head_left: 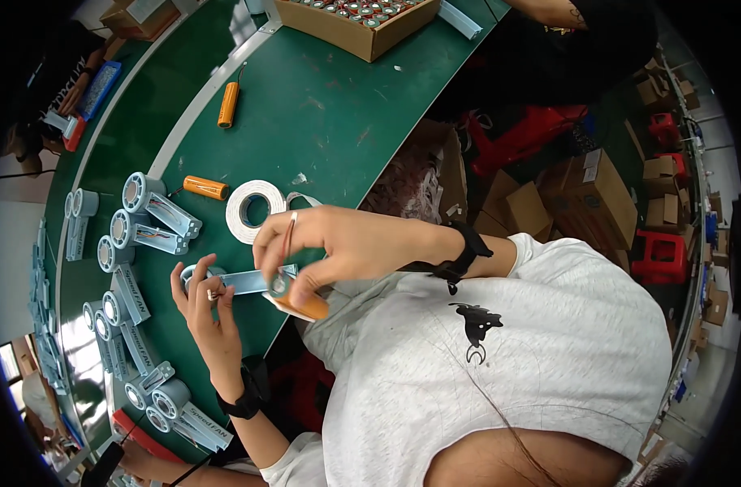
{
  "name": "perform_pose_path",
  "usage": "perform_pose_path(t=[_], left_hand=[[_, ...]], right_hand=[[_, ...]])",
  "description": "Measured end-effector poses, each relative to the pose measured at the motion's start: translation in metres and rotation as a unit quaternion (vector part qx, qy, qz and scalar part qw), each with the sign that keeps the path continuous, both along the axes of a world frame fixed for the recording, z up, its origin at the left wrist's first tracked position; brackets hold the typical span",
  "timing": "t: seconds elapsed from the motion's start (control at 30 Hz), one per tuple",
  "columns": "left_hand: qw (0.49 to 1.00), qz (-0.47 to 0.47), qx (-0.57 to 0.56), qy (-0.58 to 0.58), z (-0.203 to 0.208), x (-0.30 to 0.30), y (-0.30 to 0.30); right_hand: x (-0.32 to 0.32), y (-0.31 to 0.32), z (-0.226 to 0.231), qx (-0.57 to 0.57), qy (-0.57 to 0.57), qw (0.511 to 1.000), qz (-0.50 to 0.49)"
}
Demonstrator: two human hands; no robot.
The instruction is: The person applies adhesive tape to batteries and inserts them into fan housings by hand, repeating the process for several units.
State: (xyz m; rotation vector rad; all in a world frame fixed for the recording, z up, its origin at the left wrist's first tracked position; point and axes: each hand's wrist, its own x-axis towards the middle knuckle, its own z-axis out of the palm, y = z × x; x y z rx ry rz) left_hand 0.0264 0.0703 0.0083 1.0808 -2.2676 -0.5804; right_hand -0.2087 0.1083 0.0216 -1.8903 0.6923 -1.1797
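My left hand (205,304) is closed around a light blue handheld fan housing (244,282), its thumb and fingers near the round head, while the open handle points toward my other hand. In my right hand (330,243) is an orange cylindrical battery (307,308), gripped by the fingers right beside the handle's end. A reddish wire loops over the right fingers. The battery end is slightly blurred, so I cannot tell whether it touches the housing. A roll of white tape (234,213) lies just beyond the right fingers.
Two orange batteries, one (205,187) near the tape and another (228,105) farther off, lie on the green table (321,122). Several fan housings (143,195) line the left. A cardboard box (370,39) of batteries stands at the far edge. Other people work nearby.
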Motion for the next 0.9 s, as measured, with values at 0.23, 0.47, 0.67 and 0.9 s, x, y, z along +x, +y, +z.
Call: perform_pose_path(t=[0.23,0.47,0.67,0.9], left_hand=[[0.998,0.042,-0.048,-0.012,-0.007,-0.002,0.004],[0.996,0.041,-0.073,-0.011,-0.010,-0.002,0.008],[0.987,0.070,0.037,0.139,-0.013,0.001,0.009],[0.967,0.119,0.071,0.215,-0.014,0.007,0.015]], right_hand=[[0.037,-0.004,0.000,0.079,-0.026,0.991,-0.105],[0.043,-0.009,-0.016,-0.056,0.042,0.992,-0.101],[0.053,-0.032,-0.016,-0.006,0.185,0.982,-0.028],[0.064,-0.032,-0.044,0.088,0.106,0.990,0.007]])
